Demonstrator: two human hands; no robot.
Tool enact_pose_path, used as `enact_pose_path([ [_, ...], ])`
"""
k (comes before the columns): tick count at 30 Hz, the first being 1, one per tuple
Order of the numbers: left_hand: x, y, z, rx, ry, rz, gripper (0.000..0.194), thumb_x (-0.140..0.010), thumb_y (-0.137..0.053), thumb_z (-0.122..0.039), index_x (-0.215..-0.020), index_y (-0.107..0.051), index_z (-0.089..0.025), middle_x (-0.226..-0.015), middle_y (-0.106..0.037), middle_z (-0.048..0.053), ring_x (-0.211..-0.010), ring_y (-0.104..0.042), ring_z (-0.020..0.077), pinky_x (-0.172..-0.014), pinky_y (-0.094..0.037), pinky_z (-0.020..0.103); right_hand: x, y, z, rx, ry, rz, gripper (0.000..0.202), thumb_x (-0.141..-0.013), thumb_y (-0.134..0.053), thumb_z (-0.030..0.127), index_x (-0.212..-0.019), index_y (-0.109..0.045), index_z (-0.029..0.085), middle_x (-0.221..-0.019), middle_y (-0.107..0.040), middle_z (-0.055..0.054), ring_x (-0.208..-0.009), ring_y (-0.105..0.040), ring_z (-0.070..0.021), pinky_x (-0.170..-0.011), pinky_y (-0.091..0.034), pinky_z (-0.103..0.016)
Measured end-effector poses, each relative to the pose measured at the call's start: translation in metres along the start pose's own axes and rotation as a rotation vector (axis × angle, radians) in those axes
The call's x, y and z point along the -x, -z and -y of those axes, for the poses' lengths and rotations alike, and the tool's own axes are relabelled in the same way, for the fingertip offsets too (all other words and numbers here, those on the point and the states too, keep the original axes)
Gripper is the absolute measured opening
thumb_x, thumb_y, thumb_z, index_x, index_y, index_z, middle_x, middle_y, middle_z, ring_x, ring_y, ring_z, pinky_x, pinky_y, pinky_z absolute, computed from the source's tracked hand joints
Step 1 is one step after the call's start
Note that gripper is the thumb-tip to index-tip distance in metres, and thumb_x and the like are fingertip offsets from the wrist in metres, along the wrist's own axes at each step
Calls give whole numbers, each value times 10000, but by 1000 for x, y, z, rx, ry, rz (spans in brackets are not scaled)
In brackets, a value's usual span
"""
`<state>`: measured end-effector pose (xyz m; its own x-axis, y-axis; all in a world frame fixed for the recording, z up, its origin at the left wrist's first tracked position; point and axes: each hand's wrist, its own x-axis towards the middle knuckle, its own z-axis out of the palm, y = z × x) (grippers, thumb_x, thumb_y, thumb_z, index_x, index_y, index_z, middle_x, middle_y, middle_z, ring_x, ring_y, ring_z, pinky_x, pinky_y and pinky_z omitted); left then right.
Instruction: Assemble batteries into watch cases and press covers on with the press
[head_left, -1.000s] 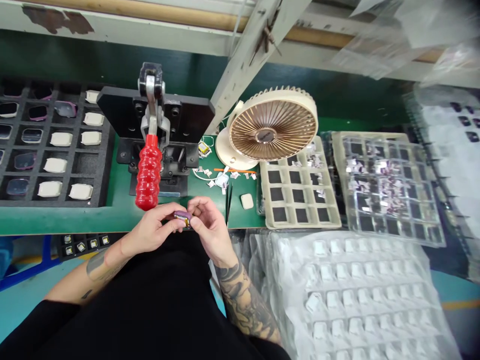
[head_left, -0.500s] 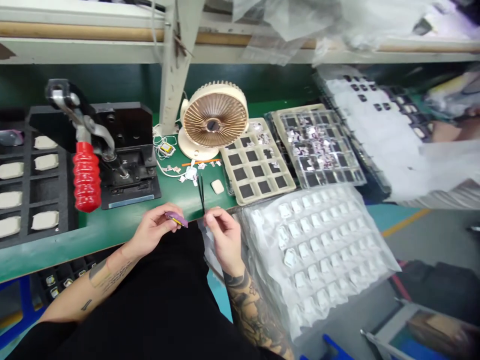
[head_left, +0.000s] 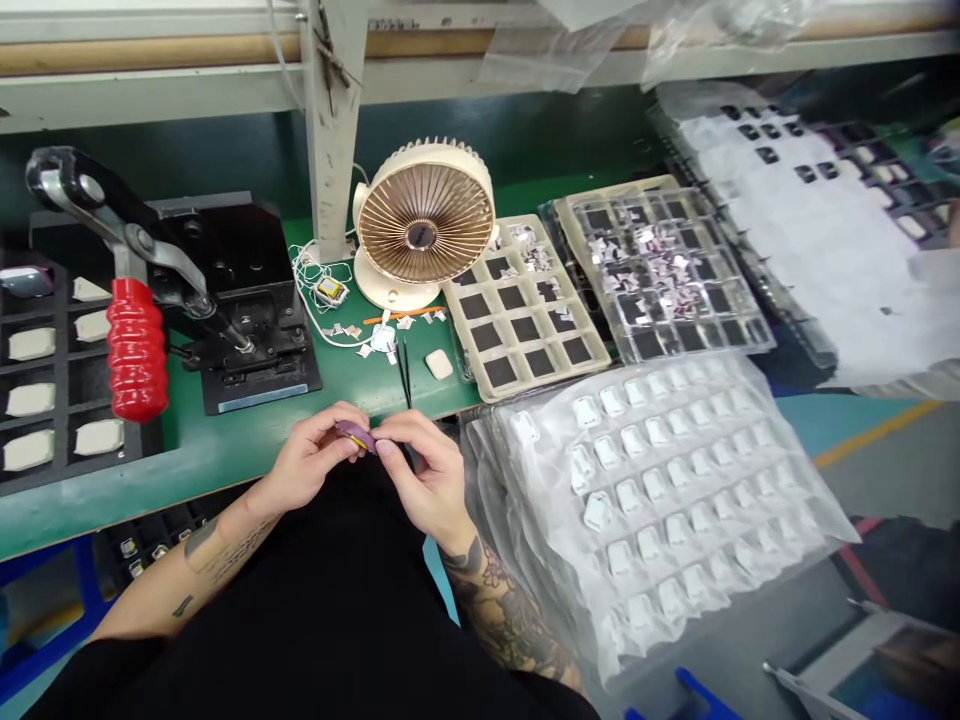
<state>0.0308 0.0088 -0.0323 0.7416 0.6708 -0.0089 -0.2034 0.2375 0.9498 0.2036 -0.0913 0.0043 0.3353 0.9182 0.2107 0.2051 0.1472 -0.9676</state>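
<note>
The left hand (head_left: 309,458) has its grip closed on a purple casing (head_left: 355,436) with a yellow part showing, held at the near edge of the green worktop (head_left: 214,452). The right hand (head_left: 426,472), apart from it half a second ago, now meets the casing's right end; whether it pinches, I cannot tell. Handling looks two-handed again, while the tweezers (head_left: 406,378) lie just beyond the right hand.

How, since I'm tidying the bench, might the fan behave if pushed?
The fan may tip if pushed high: its broad head rises above a smaller base. Pushed low, it would probably slide, as that base looks flat.
</note>
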Motion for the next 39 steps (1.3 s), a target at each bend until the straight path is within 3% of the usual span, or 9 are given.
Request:
enact_pose_path([
  [7,-1,10,-22,-306,19,17,158,-1083,-700,-320,-1148,-785,-205,-1078,-695,73,-946,-660,187,-840,-539,287,-15,6,-3,84,-13,99,102,-1043,-737,244,-1051,-835,274,-975,-797,-37,-901,-745,-194,-835,-603,-358],
  [15,-7,12,-20,-107,222,23,319,-1076,-699,-446,-1220,-749,-166,-931,-710,52,-741,-639,147,-686,-568,263,-29,9,-13,-24,-141,170,84,-1025,-781,328,-1023,-848,278,-971,-797,-36,-884,-748,-198,-842,-606,-369],
  [26,-7,15,-19,-495,44,-62,237,-1099,-670,-372,-1256,-766,-223,-1122,-718,81,-971,-673,207,-868,-533,314,-34,4,-21,87,-124,182,144,-1017,-719,244,-1060,-855,260,-965,-803,-45,-842,-747,-192,-781,-589,-344],
  [35,-11,17,-16,-436,134,-81,273,-1106,-647,-428,-1231,-772,-220,-1070,-703,65,-850,-638,182,-763,-523,288,-42,11,-29,25,-207,280,150,-1035,-727,303,-1033,-875,286,-944,-806,-32,-840,-742,-191,-782,-574,-342],
  [39,-10,15,-13,-403,129,-115,269,-1098,-659,-430,-1207,-783,-217,-1097,-719,77,-867,-662,185,-768,-546,281,-41,8,-27,63,-210,252,151,-1038,-741,356,-1042,-873,282,-961,-815,-44,-852,-750,-205,-796,-582,-359],
])
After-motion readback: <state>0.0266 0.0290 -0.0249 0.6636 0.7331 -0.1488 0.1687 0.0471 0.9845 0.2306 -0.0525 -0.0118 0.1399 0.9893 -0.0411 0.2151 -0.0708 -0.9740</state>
